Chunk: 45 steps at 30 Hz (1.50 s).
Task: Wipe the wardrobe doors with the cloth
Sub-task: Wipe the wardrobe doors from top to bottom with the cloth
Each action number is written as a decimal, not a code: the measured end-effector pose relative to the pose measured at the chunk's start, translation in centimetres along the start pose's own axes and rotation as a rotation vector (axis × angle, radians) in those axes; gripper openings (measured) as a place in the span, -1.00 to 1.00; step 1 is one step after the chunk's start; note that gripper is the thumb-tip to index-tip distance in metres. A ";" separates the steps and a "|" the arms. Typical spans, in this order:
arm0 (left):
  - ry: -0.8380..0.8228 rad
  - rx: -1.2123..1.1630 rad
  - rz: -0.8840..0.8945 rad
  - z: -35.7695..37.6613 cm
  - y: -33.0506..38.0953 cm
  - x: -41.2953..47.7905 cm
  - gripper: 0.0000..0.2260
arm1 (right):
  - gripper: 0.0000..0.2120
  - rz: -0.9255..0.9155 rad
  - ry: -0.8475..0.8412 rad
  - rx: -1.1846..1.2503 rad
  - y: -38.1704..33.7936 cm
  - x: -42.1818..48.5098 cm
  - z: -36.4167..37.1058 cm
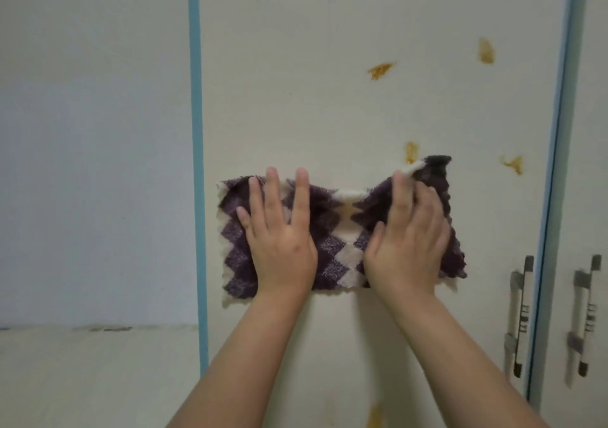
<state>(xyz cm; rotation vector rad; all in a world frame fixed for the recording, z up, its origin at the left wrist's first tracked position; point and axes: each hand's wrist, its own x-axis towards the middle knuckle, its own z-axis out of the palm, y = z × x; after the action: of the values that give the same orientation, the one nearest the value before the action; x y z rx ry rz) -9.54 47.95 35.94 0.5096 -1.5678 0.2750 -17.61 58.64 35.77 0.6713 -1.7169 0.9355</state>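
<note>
Zigzag bands of dark purple and cream across the cloth, with a greyer tinge at its upper right corner. Plain cream on the wardrobe door, dotted with orange-brown smears. Light blue along the edging strip. Silver-grey on the handles, with dark ends and short dark bars. Pale bluish white on the wall.

Right hand blurred, finger pose unclear; cloth partly hidden under it and under left hand; door handles smeared; lowest stain cut by bottom edge.
</note>
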 end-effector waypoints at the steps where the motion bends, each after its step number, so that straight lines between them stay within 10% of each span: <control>1: -0.009 0.029 0.039 0.4 -0.1 -0.1 -0.40 | -0.25 -0.022 -0.016 0.015 -0.1 -0.2 0.5; 9: -0.086 0.090 0.052 1.5 -1.9 -0.1 -0.35 | -0.44 -0.065 -0.137 -0.062 0.1 -0.5 2.2; 16: 0.082 0.105 0.516 1.1 -3.2 1.6 -0.64 | -0.47 -0.031 -0.118 -0.056 -0.3 1.0 2.3; 22: -0.141 0.179 0.415 0.3 -2.1 7.1 -0.44 | -0.44 0.019 -0.062 -0.031 -1.8 4.9 1.8; 45: -0.108 0.130 0.382 -2.3 -1.2 34.6 -0.41 | -0.46 -0.090 0.008 -0.114 -11.2 30.8 -2.0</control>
<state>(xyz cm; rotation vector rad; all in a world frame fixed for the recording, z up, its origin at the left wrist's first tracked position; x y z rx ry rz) -6.89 42.75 70.13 0.3253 -1.7558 0.6530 -17.51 54.27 68.33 0.6630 -1.7054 0.7714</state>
